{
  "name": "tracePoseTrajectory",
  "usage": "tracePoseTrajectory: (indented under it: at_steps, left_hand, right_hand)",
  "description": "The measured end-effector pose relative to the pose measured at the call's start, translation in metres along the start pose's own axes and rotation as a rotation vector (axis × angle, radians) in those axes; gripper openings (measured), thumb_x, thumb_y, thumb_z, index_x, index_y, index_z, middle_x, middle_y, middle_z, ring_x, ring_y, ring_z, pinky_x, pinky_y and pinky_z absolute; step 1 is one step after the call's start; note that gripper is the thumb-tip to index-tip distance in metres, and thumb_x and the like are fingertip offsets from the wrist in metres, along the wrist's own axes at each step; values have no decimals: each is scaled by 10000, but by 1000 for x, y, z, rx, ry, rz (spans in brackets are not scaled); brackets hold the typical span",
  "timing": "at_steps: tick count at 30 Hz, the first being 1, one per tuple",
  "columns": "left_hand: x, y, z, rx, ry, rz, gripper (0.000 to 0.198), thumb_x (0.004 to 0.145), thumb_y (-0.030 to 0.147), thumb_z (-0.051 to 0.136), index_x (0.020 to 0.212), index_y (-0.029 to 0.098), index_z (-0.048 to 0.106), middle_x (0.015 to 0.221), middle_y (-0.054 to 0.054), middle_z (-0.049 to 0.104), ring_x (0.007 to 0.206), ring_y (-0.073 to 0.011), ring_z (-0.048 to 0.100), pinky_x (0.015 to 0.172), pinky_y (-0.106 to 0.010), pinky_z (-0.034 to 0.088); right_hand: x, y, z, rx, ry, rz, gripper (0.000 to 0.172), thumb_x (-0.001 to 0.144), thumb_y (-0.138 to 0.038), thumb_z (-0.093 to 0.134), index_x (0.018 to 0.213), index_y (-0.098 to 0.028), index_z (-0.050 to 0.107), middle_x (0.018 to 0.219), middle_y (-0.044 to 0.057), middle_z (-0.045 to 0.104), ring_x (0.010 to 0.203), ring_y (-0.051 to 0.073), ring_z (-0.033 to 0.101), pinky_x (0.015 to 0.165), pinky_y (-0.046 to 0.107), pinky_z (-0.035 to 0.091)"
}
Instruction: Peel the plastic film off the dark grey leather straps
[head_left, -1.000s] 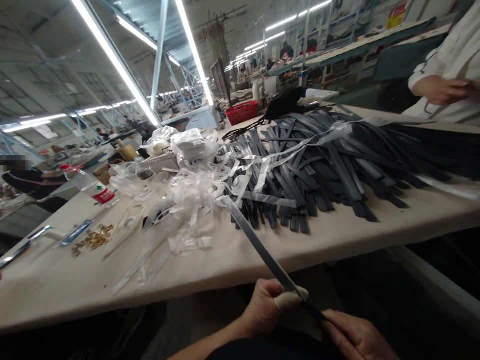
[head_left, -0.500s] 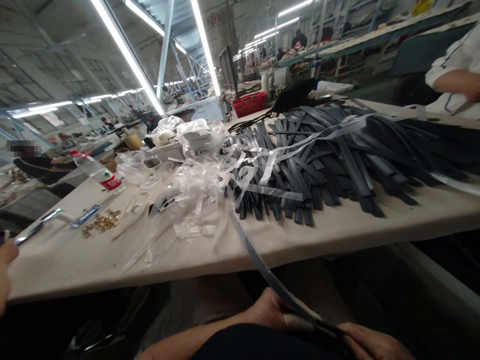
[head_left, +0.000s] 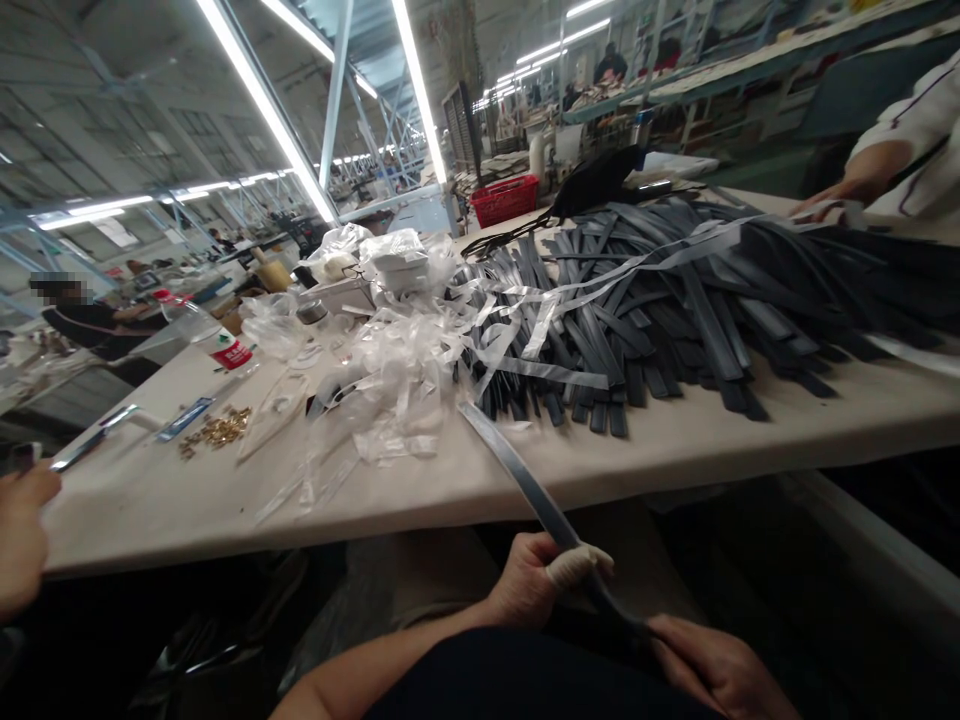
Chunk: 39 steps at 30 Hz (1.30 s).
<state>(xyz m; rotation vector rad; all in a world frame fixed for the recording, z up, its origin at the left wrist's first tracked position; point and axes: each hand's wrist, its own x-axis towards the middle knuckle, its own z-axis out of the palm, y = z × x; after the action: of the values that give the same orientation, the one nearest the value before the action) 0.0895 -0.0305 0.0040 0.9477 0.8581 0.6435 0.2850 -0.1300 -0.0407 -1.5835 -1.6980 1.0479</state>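
My left hand [head_left: 529,582], with a pale wrapping on one finger, is closed around a long dark grey strap [head_left: 517,470] below the table's front edge. The strap's far end rests on the table, and its near end runs down to my right hand [head_left: 716,660]. Those fingers are pinched on the strap close to my body; its very end is hidden in shadow. Beyond the table edge lies a big heap of similar dark straps [head_left: 675,310], with thin whitish strips [head_left: 555,375] across it. Left of the heap sits crumpled translucent film [head_left: 397,370].
On the left stand a bottle with a red label [head_left: 225,345], small brass-coloured pieces [head_left: 225,428] and a blue packet [head_left: 185,418]. Another person's hand [head_left: 22,530] holds a tool at far left. A co-worker's arm [head_left: 862,180] reaches over the heap's far right. A red basket [head_left: 506,200] stands behind.
My left hand has risen slightly along with the strap, showing more of its wrapped finger. The co-worker's arm at right has come down to the heap. The view has shifted slightly.
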Motion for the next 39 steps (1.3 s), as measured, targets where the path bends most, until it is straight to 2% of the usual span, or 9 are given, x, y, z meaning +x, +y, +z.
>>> tracePoseTrajectory:
  at_steps: [4, 9, 14, 20, 25, 29, 33, 37, 39]
  left_hand:
    - [-1, 4, 0, 11, -54, -10, 469, 668, 570, 787, 864, 145, 803, 738, -81, 714, 655, -165, 594, 640, -273, 456]
    - [4, 22, -11, 51, 164, 223, 321, 728, 465, 780, 860, 173, 805, 872, -89, 765, 826, -204, 651, 800, -288, 492]
    - [13, 30, -13, 0, 279, 277, 273, 699, 414, 816, 843, 183, 803, 875, -69, 773, 817, -188, 660, 814, -282, 501]
    - [16, 24, -3, 81, 151, 226, 234, 696, 371, 824, 831, 181, 797, 884, -64, 768, 848, -197, 669, 829, -291, 505]
    - [16, 11, 1, 79, 127, 121, 277, 687, 408, 826, 827, 170, 798, 817, -70, 762, 793, -190, 661, 798, -295, 503]
    - [15, 6, 8, 54, 12, 27, 296, 653, 422, 844, 786, 163, 796, 759, -75, 754, 725, -192, 658, 728, -303, 512]
    - [17, 8, 3, 72, 69, 94, 289, 667, 394, 840, 827, 158, 793, 809, -79, 760, 759, -188, 657, 737, -289, 503]
    - [19, 3, -9, -110, 121, 107, 427, 713, 394, 810, 1068, 165, 744, 821, -57, 744, 680, -129, 631, 627, -226, 463]
    - [20, -1, -11, -190, 155, 81, 402, 725, 406, 801, 1034, 153, 747, 796, -53, 730, 668, -119, 631, 610, -212, 458]
  right_hand:
    - [16, -11, 3, 69, -12, -96, 377, 939, -508, 471, 827, -231, 700, 704, 24, 689, 629, 183, 635, 572, 222, 489]
    - [5, -1, -1, 167, 66, 24, 426, 954, -570, 418, 914, -231, 674, 670, 11, 662, 589, 174, 618, 526, 243, 456]
    - [-5, -3, -11, 200, 73, 90, 433, 953, -575, 435, 878, -207, 650, 623, 3, 637, 488, 156, 584, 476, 254, 442]
    - [0, -19, -18, 119, 120, 45, 346, 990, -439, 396, 871, -196, 611, 648, 13, 628, 528, 156, 596, 503, 250, 448]
    - [10, -22, -12, 52, 84, -16, 375, 1005, -417, 355, 800, -199, 580, 660, 23, 631, 578, 162, 599, 535, 253, 433]
    - [22, -28, -10, 19, 77, -77, 359, 1013, -404, 356, 885, -188, 612, 717, 27, 648, 653, 170, 613, 604, 262, 439]
    - [17, -25, -19, 76, 18, -73, 337, 998, -404, 386, 892, -201, 632, 724, 14, 652, 654, 165, 623, 597, 249, 443]
    - [-4, -9, -26, 115, 20, 32, 336, 992, -397, 393, 830, -214, 623, 688, 6, 649, 595, 157, 623, 566, 243, 457]
    - [-12, -2, -25, 109, 11, 53, 333, 988, -398, 398, 819, -217, 622, 677, 5, 651, 577, 157, 623, 544, 241, 458]
